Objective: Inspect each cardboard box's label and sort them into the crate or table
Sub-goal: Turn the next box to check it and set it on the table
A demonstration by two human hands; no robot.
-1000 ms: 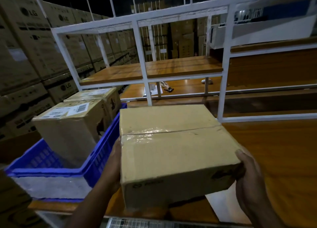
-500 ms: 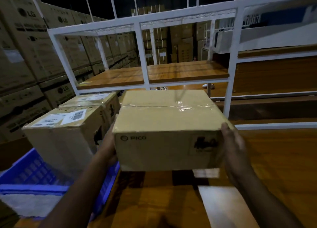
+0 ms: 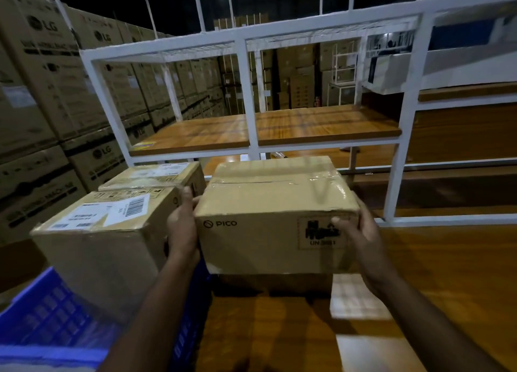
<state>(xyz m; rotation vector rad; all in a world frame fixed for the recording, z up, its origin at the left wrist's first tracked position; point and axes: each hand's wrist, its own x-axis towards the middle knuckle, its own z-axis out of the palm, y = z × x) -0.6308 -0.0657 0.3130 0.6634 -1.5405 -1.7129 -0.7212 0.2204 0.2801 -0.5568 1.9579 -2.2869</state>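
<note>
Forearms reach in from the bottom edge, and both hands grip one cardboard box point(image 3: 275, 217) above the wooden worktop point(image 3: 447, 273). The left hand point(image 3: 181, 226) clasps its left side, fingers curled over the upper edge; the right hand point(image 3: 361, 231) clasps the right side, thumb pressed on the near face beside a printed hazard mark. That near face also reads PICO, and clear tape runs across the top. Just left of it, a blue crate point(image 3: 50, 324) holds a labelled box point(image 3: 103, 231) with a white barcode sticker on top, and a second labelled box point(image 3: 152, 175) stands right behind that one. Beyond them rises a white metal rack point(image 3: 246, 91) with a wooden shelf point(image 3: 265, 128). Farther back and along the left, stacked LG cartons point(image 3: 50, 91) fill the dim warehouse.
</note>
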